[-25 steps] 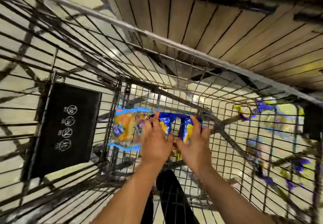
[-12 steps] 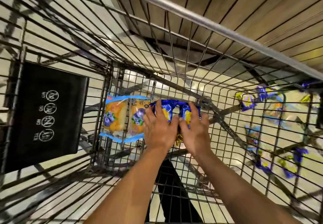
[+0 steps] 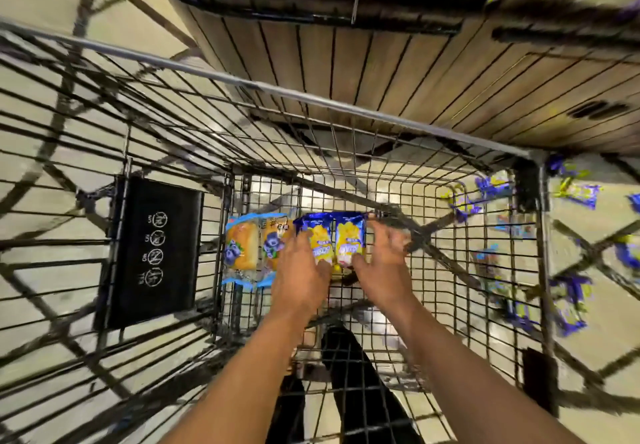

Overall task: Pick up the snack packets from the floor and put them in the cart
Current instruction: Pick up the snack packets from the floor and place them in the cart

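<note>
Hands spread apart | blue packets long axis away from viewer | left hand, right hand relaxed, fingers touching packets

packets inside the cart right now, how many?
4, side by side on the cart floor: two light-blue blueberry packets at left, two dark-blue yellow packets between the left hand and right hand. More may hide under the hands.
</note>
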Demonstrator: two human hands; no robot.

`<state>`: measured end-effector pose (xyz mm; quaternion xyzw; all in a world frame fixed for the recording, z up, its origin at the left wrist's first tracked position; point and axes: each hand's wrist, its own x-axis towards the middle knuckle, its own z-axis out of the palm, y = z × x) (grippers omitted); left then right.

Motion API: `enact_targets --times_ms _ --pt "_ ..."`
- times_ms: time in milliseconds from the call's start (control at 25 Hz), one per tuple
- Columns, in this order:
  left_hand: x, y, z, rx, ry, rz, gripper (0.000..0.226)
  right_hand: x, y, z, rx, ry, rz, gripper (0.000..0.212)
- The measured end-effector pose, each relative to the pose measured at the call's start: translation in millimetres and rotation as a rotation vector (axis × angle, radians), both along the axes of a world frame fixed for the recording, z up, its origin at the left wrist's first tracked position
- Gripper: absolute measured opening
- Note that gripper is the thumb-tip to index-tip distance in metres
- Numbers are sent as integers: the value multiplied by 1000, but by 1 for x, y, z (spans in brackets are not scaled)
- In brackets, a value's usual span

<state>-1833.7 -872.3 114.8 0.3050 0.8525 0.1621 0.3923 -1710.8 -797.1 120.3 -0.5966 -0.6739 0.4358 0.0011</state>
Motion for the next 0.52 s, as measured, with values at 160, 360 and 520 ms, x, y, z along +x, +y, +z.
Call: enact_targets --times_ms 160,360,520 --pt "-2 -18 96 34 98 -169 54 10 -23 98 97 -49 41 47" --pt "4 -65 201 159 325 -440 39 29 -83 198 383 -247 183 41" --pt "12 -98 240 200 467 -681 50 46 -128 240 488 -388 178 49"
